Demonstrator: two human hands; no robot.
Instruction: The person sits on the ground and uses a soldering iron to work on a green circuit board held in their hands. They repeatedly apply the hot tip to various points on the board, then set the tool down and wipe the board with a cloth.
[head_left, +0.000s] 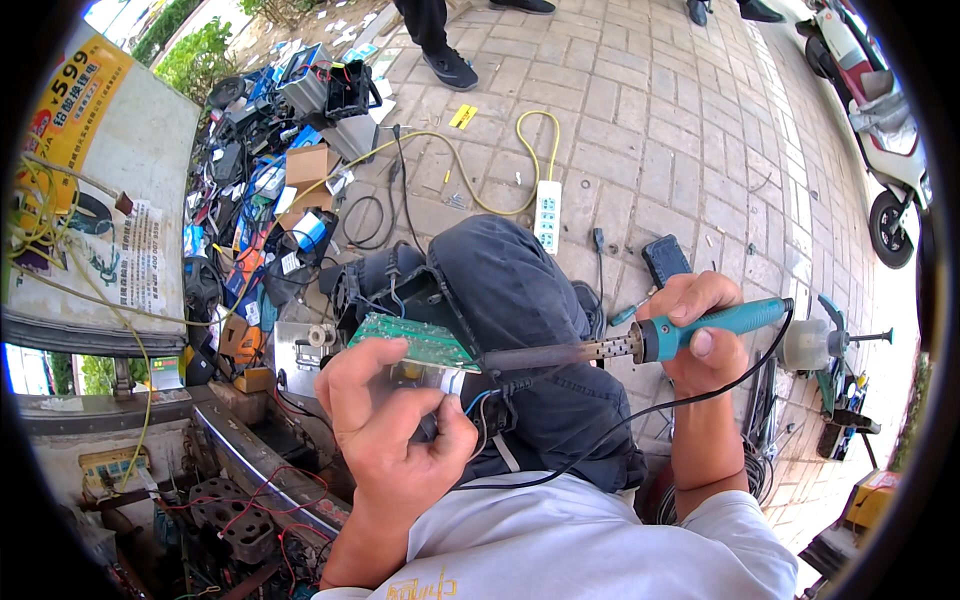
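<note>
My left hand grips a green circuit board with wires attached, its fingers bent round the near edge beside a pale component. My right hand is closed on the teal handle of a soldering iron, whose long, dark shaft points left toward the board. The iron's tip is at or very near the board's right end; I cannot tell if it touches. Behind the board is an open black housing with cables, by my knee. The iron's black cord loops down across my lap.
A pile of electronic scrap lies at left, beside a signboard and a metal compartment with wires. A white power strip, yellow cord and black phone-like object lie on paving. Other people's feet and a scooter are beyond.
</note>
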